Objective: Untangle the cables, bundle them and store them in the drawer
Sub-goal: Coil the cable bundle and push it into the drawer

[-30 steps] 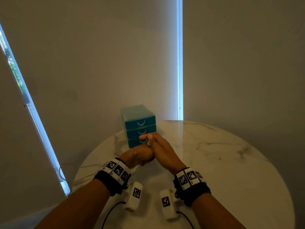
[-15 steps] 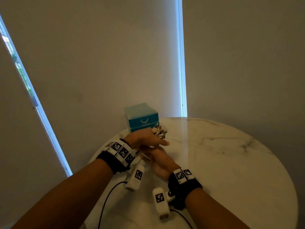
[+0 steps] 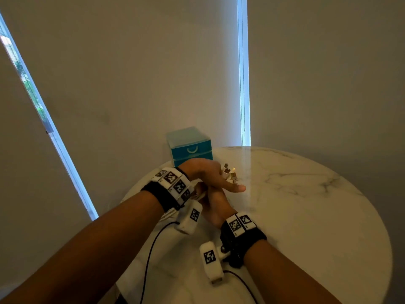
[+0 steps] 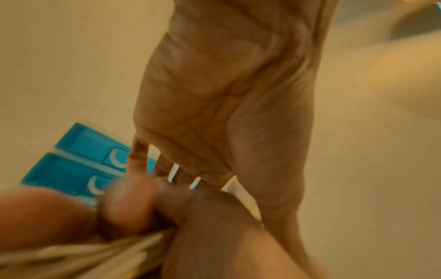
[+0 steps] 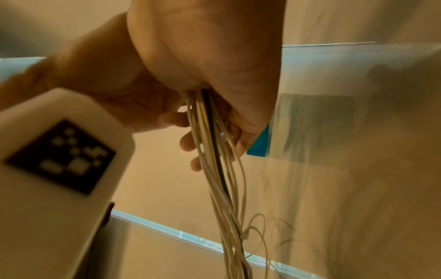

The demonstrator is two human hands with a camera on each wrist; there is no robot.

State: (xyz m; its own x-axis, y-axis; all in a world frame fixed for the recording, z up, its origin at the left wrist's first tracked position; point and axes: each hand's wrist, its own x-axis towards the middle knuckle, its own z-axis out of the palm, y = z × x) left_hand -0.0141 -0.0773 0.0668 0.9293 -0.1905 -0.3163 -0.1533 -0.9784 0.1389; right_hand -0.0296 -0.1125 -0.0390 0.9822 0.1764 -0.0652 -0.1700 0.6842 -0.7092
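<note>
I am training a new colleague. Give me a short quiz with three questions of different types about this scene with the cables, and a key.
1. True or false: the top drawer of the teal drawer unit stands open.
2. The cables are mostly: A white, B red, C green.
3. In the head view, which lies on top, the left hand or the right hand?

Key: 1 false; 2 A; 3 the left hand.

teal drawer unit (image 3: 190,145), white-and-black cables (image 5: 214,169), grey-veined white marble table (image 3: 306,205)
</note>
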